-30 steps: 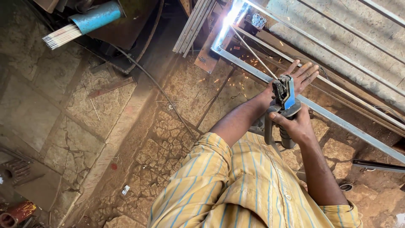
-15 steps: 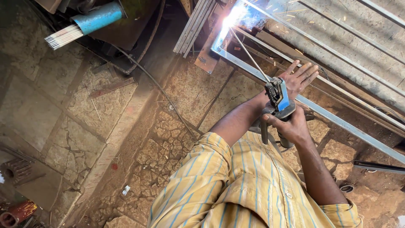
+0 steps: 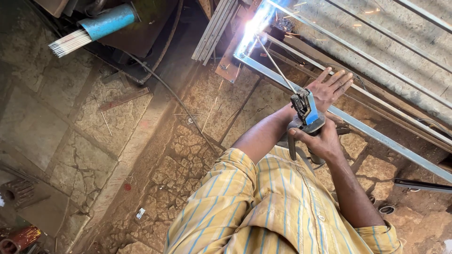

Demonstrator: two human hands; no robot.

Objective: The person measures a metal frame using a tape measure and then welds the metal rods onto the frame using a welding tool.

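My right hand (image 3: 316,141) is closed around the handle of a grey and blue welding electrode holder (image 3: 306,110). A thin electrode rod (image 3: 278,70) runs from the holder up to a bright white arc (image 3: 249,33) at the corner of a grey metal frame bar (image 3: 376,136). A few sparks fly near the arc. My left hand (image 3: 332,87) lies flat on that bar just beyond the holder, fingers spread and holding nothing. Both forearms reach out from my yellow striped shirt (image 3: 278,211).
A bundle of welding rods in a blue tube (image 3: 94,28) lies at the upper left. A dark cable (image 3: 174,94) crosses the cracked stone floor. Metal strips (image 3: 216,28) are stacked by the arc, with more bars and a corrugated sheet (image 3: 400,51) on the right.
The arc keeps burning at the frame corner. Both hands stay almost where they were, and the left hand's fingers remain spread on the bar.
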